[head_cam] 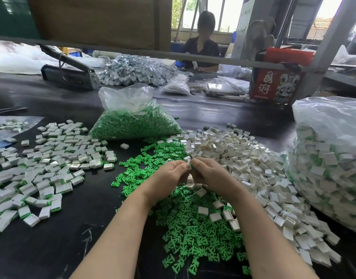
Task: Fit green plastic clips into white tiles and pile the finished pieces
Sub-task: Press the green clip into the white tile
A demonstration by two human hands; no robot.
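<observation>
**Clip and tile held together at centre frame**

Broadly, the frame is filled by a black worktable (52, 248). At the right edge a large clear bag of finished pieces (330, 168) is seen, white with green showing through. Left of centre, a spread pile of finished tiles (42, 168) is laid flat on the table. Right of centre, a heap of empty white tiles (243, 158) is banked against the big bag. From centre to the lower edge, loose green clips (197, 228) are scattered, with a few white tiles lying on them. Above centre, an open bag of green clips (136, 123) is set. In the upper right, a red printed box (273, 85) is seen, and a seated person (202, 47) at upper centre. At centre, the left hand (169, 174) and right hand (209, 174) are brought together, fingers curled; a green clip (191, 165) is pinched by the right hand, and a white tile (186, 159), largely hidden, is pinched by the left.
</observation>
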